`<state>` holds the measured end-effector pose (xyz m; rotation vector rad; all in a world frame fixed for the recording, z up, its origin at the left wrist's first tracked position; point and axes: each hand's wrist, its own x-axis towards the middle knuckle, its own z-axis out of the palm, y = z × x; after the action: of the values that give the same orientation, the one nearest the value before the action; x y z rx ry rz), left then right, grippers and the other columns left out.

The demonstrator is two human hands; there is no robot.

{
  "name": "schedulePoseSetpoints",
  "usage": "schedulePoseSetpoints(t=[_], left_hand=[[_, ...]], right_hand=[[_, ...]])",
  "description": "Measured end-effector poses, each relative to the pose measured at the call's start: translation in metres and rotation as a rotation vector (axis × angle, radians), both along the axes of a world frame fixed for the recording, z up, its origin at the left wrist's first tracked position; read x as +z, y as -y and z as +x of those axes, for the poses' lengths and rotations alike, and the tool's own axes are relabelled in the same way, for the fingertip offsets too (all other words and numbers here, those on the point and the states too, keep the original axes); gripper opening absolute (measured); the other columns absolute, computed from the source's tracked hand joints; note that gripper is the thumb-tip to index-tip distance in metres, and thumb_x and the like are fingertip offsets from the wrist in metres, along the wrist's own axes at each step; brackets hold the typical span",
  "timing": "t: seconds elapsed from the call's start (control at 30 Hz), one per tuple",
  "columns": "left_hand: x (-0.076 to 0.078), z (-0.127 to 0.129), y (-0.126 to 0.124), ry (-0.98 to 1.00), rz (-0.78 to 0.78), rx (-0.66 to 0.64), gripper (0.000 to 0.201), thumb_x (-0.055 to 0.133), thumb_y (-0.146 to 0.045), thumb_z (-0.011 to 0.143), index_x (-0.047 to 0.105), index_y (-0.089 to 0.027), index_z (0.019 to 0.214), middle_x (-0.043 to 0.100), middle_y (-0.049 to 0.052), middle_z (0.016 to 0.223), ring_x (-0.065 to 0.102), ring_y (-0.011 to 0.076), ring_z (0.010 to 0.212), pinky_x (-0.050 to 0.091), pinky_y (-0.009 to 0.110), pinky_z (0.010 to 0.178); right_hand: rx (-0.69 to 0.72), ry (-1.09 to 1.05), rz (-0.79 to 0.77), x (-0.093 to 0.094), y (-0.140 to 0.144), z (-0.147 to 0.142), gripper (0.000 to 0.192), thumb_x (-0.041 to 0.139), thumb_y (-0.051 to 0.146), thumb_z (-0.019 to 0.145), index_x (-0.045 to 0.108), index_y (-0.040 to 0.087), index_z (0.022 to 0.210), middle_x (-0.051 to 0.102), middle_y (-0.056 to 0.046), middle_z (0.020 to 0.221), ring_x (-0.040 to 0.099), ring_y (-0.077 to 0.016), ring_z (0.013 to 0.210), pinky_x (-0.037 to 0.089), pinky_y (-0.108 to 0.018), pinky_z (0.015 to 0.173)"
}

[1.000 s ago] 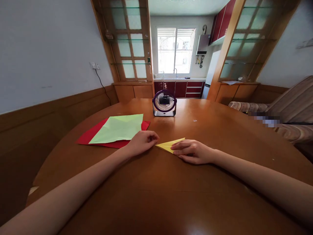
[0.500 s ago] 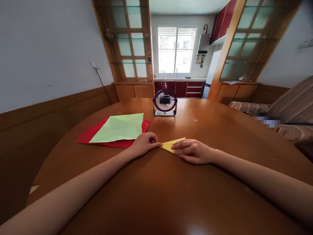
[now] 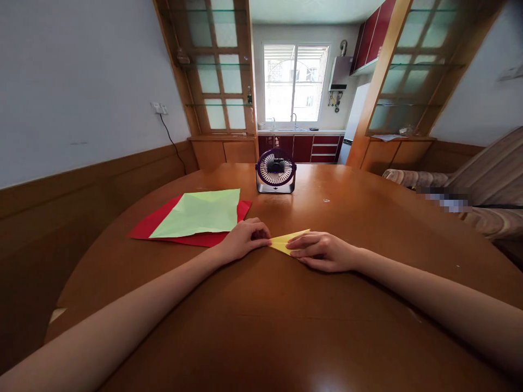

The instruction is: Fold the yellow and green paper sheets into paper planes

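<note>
head view: two hands, left hand [image 3: 244, 238] and right hand [image 3: 322, 251], each grip pinching one yellow paper [image 3: 286, 241].

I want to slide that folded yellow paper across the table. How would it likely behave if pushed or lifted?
The folded yellow paper lies flat and thin under both hands, so it is probably very light. The table looks glossy, so a push would likely make it skid easily. Its folded layers and pointed tip suggest some stiffness, though it would probably bend if lifted by one corner.
</note>
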<state>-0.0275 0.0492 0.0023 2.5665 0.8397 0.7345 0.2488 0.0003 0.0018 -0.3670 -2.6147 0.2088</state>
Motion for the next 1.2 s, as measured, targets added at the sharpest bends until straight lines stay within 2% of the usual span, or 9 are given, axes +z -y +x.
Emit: schedulePoseSetpoints(t=[0.13, 0.3, 0.5, 0.67, 0.97, 1.2], left_hand=[[0.001, 0.0, 0.004, -0.036, 0.185, -0.174, 0.021, 0.052, -0.025, 0.095, 0.072, -0.022, 0.1, 0.066, 0.005, 0.099, 0.058, 0.0172, 0.094, 0.041, 0.033, 0.086], [0.002, -0.001, 0.007, -0.105, 0.312, -0.269, 0.028, 0.044, -0.02, 0.098, 0.072, -0.024, 0.105, 0.068, 0.007, 0.096, 0.059, 0.0177, 0.09, 0.044, 0.032, 0.083], [0.006, -0.001, 0.011, -0.219, 0.51, -0.306, 0.031, 0.041, -0.017, 0.098, 0.07, -0.02, 0.106, 0.068, 0.008, 0.091, 0.061, 0.0169, 0.082, 0.047, 0.027, 0.07], [0.006, 0.002, 0.015, -0.312, 0.68, -0.255, 0.029, 0.041, -0.016, 0.098, 0.07, -0.017, 0.103, 0.067, 0.005, 0.083, 0.059, 0.0147, 0.072, 0.045, 0.025, 0.062], [0.004, 0.003, 0.02, -0.396, 0.744, -0.186, 0.03, 0.039, -0.02, 0.1, 0.069, -0.017, 0.1, 0.066, 0.004, 0.082, 0.059, 0.0131, 0.072, 0.043, 0.023, 0.061], [0.005, 0.002, 0.02, -0.381, 0.709, -0.188, 0.028, 0.04, -0.015, 0.098, 0.066, -0.019, 0.107, 0.067, 0.003, 0.085, 0.059, 0.0135, 0.073, 0.043, 0.024, 0.061]], right_hand=[[-0.001, -0.013, -0.001, 0.0, 0.0, -0.001, 0.029, 0.052, 0.016, 0.091, 0.067, 0.016, 0.117, 0.066, -0.014, 0.121, 0.06, -0.0213, 0.116, 0.049, -0.043, 0.101], [0.002, -0.02, 0.0, 0.0, 0.0, -0.001, 0.029, 0.053, 0.017, 0.091, 0.068, 0.017, 0.116, 0.066, -0.013, 0.121, 0.061, -0.0211, 0.115, 0.049, -0.043, 0.101], [0.007, -0.066, -0.049, -0.001, -0.001, -0.001, 0.027, 0.055, 0.016, 0.09, 0.07, 0.016, 0.112, 0.068, -0.013, 0.119, 0.063, -0.0207, 0.113, 0.051, -0.041, 0.099], [0.001, -0.104, -0.113, -0.002, -0.001, 0.0, 0.024, 0.057, 0.017, 0.089, 0.071, 0.018, 0.109, 0.068, -0.012, 0.118, 0.064, -0.0213, 0.111, 0.052, -0.04, 0.097], [-0.064, -0.131, -0.186, -0.001, 0.001, 0.0, 0.017, 0.058, 0.019, 0.089, 0.072, 0.017, 0.099, 0.071, -0.011, 0.111, 0.067, -0.0189, 0.104, 0.057, -0.034, 0.09], [-0.067, -0.03, -0.045, 0.003, 0.005, -0.001, 0.03, 0.06, 0.025, 0.089, 0.066, 0.017, 0.118, 0.066, -0.013, 0.12, 0.064, -0.0211, 0.109, 0.053, -0.038, 0.095]])
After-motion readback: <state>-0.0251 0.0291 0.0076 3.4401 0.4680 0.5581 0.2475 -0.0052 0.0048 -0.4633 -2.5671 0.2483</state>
